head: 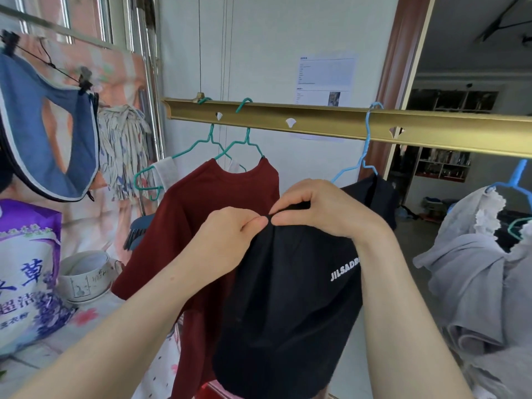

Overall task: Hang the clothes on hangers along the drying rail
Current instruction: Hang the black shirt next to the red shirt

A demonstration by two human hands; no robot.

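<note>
A gold drying rail runs across at head height. A black T-shirt with white lettering hangs from a light blue hanger hooked on the rail. My left hand pinches the shirt's shoulder edge between thumb and fingers. Right beside it, my right hand grips the same edge with curled fingers. A dark red T-shirt hangs on a teal hanger to the left. Another teal hanger behind it carries a white cloth.
A grey garment hangs on a blue hanger at the right. A blue garment is clipped up at the far left. A purple detergent bag and a white bowl stand on the left counter.
</note>
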